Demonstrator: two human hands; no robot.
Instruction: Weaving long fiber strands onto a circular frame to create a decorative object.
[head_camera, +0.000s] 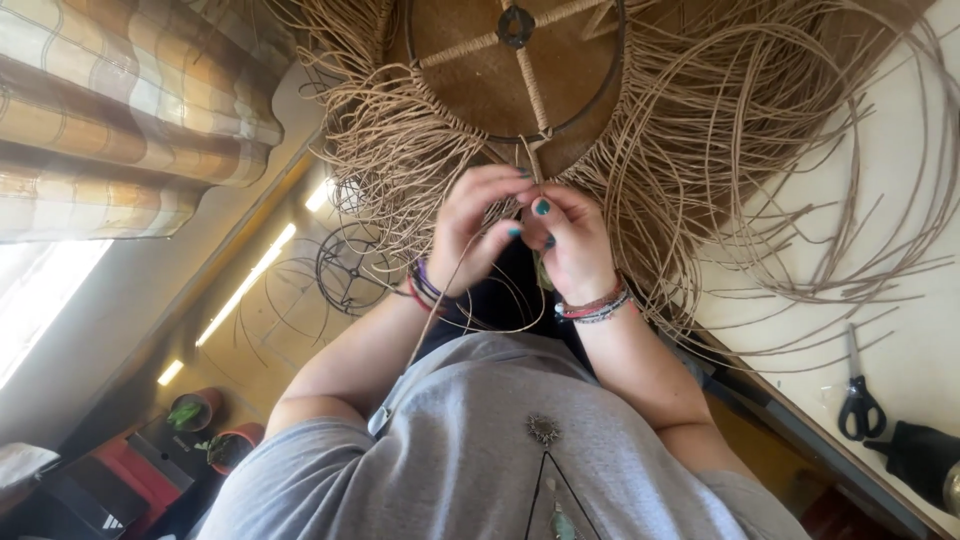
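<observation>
Here both hands' fingers (490, 195) pinch one cord (534, 160) (under the ring (520, 135)).

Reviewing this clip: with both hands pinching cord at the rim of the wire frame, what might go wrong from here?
The left hand and right hand work one strand at the wire ring. The loose cords fanned around them could tangle or snag the bracelets. The strand might slip and loosen the wrapping. The scissors lie near the table edge and could get knocked off.
</observation>
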